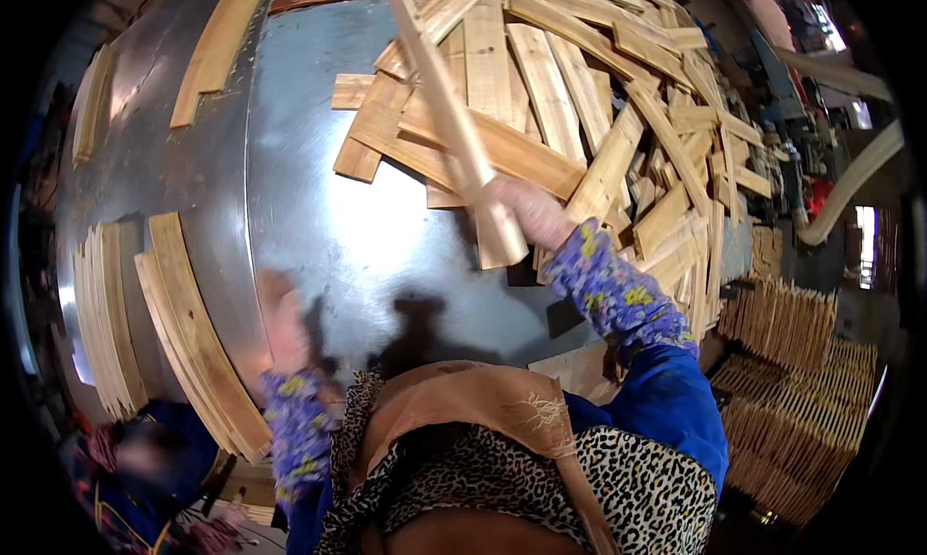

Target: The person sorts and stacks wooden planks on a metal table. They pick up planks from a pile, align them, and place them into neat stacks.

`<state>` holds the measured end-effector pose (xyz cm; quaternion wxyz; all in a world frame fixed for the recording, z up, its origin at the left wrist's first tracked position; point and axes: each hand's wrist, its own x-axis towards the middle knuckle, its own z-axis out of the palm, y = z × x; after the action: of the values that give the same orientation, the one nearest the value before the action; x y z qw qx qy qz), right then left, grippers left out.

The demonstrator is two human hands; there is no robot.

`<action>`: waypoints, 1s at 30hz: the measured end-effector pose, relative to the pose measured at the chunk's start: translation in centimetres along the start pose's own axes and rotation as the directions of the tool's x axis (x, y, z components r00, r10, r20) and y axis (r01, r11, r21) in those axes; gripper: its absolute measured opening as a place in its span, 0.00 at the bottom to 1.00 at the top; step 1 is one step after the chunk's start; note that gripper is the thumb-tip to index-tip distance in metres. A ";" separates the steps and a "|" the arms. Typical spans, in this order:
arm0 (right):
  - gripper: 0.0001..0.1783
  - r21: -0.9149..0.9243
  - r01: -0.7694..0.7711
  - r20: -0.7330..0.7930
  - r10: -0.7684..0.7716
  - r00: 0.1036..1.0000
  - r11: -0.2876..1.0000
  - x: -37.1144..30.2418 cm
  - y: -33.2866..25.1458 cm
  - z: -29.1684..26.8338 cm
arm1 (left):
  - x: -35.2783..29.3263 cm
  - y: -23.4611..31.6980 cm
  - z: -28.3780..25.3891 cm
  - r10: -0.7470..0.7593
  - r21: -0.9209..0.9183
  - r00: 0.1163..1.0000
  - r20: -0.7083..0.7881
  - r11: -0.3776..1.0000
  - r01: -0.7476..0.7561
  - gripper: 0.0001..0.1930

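Note:
My right hand [529, 210] is closed around the lower part of a long, narrow wooden board [444, 101]. The board stands tilted in front of the wood pile, its upper end reaching toward the far edge of the table. My left hand [281, 318] hovers over the metal table [309, 198], near the seam between its two sheets. It is blurred, but the fingers look stretched out and nothing shows in them. Close by on its left lies a stack of long boards [198, 333]. Flowered sleeve covers are on both my forearms.
A large jumbled pile of boards [550, 82] covers the far right of the table. Further stacks [104, 313] and a notched board [217, 48] lie at the left. Bundled wood strips [797, 410] stand at the lower right. Another person [145, 468] is at the lower left.

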<state>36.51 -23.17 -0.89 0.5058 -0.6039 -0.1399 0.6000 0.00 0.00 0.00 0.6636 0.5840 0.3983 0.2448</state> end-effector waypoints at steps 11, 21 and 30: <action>0.62 -0.286 -0.624 -0.932 -0.058 0.358 0.727 -9.3 5.9 -24.3 | 3.4 -10.4 21.7 -0.238 -0.177 0.840 0.487 0.915 0.362 0.35; 0.45 -0.093 0.217 -0.511 -0.234 0.827 0.972 -9.7 12.1 3.0 | -1.3 -7.2 20.3 -0.241 -0.160 0.865 0.440 0.927 0.340 0.42; 0.42 -0.941 -0.336 -0.183 -0.796 0.577 -0.027 -7.4 7.5 -4.3 | -2.1 -7.9 15.5 -0.335 -0.407 0.769 0.544 0.697 0.591 0.38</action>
<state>35.17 -34.21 -3.39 0.0501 -0.9058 -0.4059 -0.1109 10.31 -12.23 -7.12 0.9144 0.2801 0.2901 0.0346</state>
